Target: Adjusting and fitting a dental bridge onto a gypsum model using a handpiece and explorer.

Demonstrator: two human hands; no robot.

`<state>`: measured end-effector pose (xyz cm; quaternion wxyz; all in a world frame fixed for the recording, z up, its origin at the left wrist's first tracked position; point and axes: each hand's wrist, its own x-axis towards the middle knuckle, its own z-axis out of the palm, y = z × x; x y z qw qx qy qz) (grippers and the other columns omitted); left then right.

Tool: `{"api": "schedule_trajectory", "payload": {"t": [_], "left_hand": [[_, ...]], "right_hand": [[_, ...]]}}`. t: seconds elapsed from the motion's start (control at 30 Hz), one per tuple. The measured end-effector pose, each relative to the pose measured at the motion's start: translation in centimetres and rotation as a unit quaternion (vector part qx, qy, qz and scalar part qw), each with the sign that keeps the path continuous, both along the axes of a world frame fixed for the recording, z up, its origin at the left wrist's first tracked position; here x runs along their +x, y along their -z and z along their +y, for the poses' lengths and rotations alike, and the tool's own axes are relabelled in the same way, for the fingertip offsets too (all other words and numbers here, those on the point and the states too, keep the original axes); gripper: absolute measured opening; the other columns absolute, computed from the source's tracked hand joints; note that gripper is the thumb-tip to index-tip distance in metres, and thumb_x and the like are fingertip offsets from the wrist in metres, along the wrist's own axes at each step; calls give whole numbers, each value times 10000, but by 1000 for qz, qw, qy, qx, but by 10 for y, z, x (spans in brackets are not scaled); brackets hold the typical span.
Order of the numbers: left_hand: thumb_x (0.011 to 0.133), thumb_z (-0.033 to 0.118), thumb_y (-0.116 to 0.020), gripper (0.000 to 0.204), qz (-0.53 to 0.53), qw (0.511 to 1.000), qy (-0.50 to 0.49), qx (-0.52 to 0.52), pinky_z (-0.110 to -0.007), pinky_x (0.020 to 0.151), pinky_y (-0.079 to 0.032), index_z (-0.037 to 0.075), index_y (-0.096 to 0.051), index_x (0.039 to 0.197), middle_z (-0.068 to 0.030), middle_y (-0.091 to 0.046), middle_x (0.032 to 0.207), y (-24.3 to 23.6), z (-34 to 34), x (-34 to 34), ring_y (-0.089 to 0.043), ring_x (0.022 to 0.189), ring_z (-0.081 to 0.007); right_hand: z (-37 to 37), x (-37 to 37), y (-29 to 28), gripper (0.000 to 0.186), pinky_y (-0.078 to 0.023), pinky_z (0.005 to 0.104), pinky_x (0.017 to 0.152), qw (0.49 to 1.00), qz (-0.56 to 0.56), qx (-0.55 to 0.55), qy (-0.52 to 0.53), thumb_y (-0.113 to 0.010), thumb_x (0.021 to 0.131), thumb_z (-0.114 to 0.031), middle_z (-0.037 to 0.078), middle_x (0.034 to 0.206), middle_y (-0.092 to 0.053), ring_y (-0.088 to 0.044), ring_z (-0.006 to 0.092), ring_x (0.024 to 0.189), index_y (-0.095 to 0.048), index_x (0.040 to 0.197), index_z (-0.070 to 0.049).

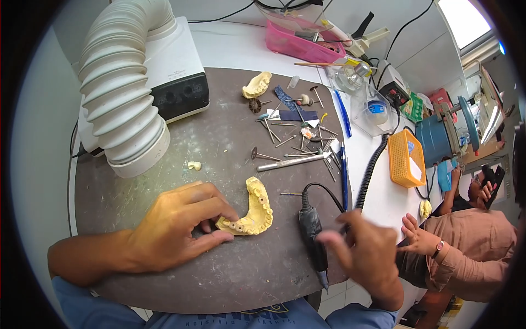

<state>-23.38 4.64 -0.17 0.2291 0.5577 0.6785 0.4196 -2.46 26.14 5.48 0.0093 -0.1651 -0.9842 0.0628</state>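
Currently the left hand (183, 226) pinches one end of the yellowish dental cast (258, 213), which lies on the grey counter (213, 282); the right hand (366, 249), blurred, has its fingers loosely parted beside the black handpiece (311, 233); whether they touch, I cannot tell; burs (285, 141) lie scattered beyond.

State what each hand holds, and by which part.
The left hand holds the yellow horseshoe-shaped plaster dental cast by its left end. The right hand, beside the black cylindrical handpiece, appears to hold nothing.

Dental workshop; tooth model (256, 218), rotary handpiece (311, 233), scattered burs (285, 141)
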Motion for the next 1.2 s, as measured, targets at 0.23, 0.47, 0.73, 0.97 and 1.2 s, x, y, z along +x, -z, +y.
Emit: {"api": "schedule_trajectory", "payload": {"t": [0.23, 0.47, 0.73, 0.97, 1.2], "left_hand": [[690, 182, -883, 742, 133, 988, -11, 79, -396, 912, -507, 47, -531, 1330, -167, -567, 1225, -3, -2, 8, -580, 1053, -277], [726, 153, -808, 934, 91, 990, 16, 108, -485, 1106, -372, 59, -305, 1508, -231, -379, 1470, 6, 11, -2, -395, 1363, -392], [714, 213, -851, 892, 81, 993, 16, 82, -453, 1050, -411, 24, -394, 1456, -190, -467, 1361, 12, 7, -1, -472, 1259, -367], [648, 322, -898, 836, 87, 993, -36, 72, -424, 974, -442, 40, -515, 1335, -146, -503, 1228, 14, 4, 2, -508, 1140, -327], [632, 266, -905, 762, 96, 989, -75, 79, -408, 948, -451, 32, -555, 1268, -138, -511, 1191, 10, 7, 11, -526, 1102, -316]], "right_hand": [[115, -103, 5, 93, -500, 473, 698, 956, 154, 244, -63, -589, 905, -64, 211, 848, -657, -649, 401, 796, -595, 956, 13], [162, -156, 42, 142, -517, 521, 717, 954, 34, 295, -30, -506, 860, 8, 258, 802, -661, -664, 439, 803, -579, 982, 10], [83, -104, -3, 258, -477, 490, 708, 959, 94, 266, 6, -502, 878, 7, 222, 909, -650, -639, 393, 803, -552, 1128, -26], [-11, -21, -25, 316, -396, 342, 542, 992, 109, -53, -39, -536, 904, 9, 115, 760, -594, -528, 204, 589, -654, 1197, 0], [-47, 16, -15, 444, -357, 324, 498, 987, 68, -140, -35, -593, 812, 19, 91, 630, -493, -463, 190, 483, -651, 1252, 8]]}}
